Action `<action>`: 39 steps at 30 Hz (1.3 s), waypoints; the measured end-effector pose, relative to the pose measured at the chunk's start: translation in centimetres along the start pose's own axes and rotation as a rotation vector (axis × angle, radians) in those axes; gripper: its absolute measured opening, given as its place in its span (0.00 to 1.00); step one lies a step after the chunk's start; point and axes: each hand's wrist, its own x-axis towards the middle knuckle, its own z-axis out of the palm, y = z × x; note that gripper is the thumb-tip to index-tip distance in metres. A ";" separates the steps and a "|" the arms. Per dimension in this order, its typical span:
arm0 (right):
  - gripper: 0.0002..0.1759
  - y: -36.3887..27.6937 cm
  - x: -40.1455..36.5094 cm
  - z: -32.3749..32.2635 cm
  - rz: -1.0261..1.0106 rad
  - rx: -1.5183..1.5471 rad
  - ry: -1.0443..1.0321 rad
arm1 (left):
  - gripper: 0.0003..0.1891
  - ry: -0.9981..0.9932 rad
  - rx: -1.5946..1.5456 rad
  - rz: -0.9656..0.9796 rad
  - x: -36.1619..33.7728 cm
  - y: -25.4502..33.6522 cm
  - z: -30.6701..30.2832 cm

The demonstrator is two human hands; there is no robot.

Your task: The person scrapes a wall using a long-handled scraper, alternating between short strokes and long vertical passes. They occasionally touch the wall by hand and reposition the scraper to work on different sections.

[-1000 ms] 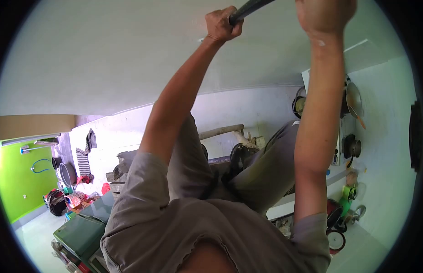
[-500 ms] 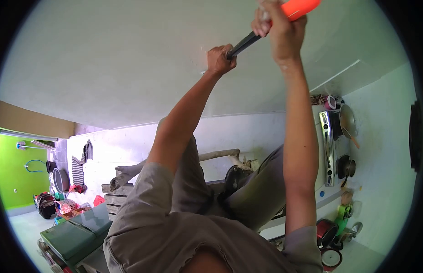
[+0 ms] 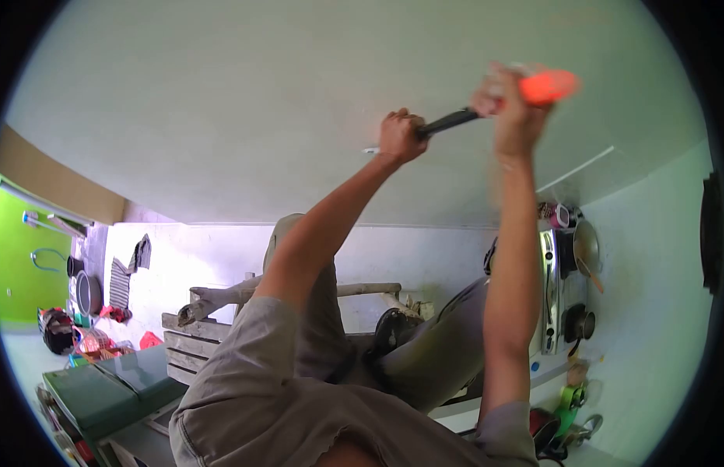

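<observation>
**2 hands clamped on 1 tool at the white surface**

The left hand's fingers (image 3: 404,124) are curled tight around the black shaft (image 3: 449,121) of a long tool, thumb closed over them, with no gap showing. The left hand (image 3: 401,136) sits at the shaft's lower end. The right hand (image 3: 511,105) is blurred, but it too is wrapped shut on the tool, further along, right where the black shaft meets the orange end (image 3: 548,86). The orange end sticks out past the right hand's knuckles. What the far tip looks like cannot be told.

Both arms are stretched up and away from the body, so the tool lies close against the broad white surface (image 3: 245,101) that fills the upper view. Whether it touches that surface is unclear.

Below the arms are the person's grey shirt (image 3: 284,405), grey trousers and a dark shoe (image 3: 389,331), which rests by a rough wooden frame (image 3: 222,300). To the right, well apart from the hands, a gas stove (image 3: 550,288) stands with a pan (image 3: 583,249) just beside it. A green cabinet (image 3: 97,389) is at lower left.

As a judgement: with arms this extended, the work goes best with the 2 hands kept spread along the shaft, the right one guiding and the left one steadying. Weight should stay settled over the feet on the frame rather than leaning into the reach.
</observation>
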 end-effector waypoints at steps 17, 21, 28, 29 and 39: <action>0.20 -8.1 2.1 4.4 -0.145 0.024 0.254 | 0.28 0.457 -0.127 -0.235 6.3 3.9 -6.0; 0.18 -9.1 1.0 5.3 -0.123 0.002 0.193 | 0.27 0.431 -0.209 -0.306 6.4 4.7 -6.9; 0.20 -9.8 1.5 5.0 -0.159 0.042 0.147 | 0.27 0.416 -0.143 -0.259 6.9 4.4 -7.7; 0.20 -9.0 1.9 5.1 -0.148 0.032 0.172 | 0.27 0.422 -0.134 -0.258 6.7 4.0 -7.3; 0.20 -9.0 2.3 4.5 -0.133 0.063 0.124 | 0.26 0.379 -0.180 -0.268 6.8 4.3 -7.4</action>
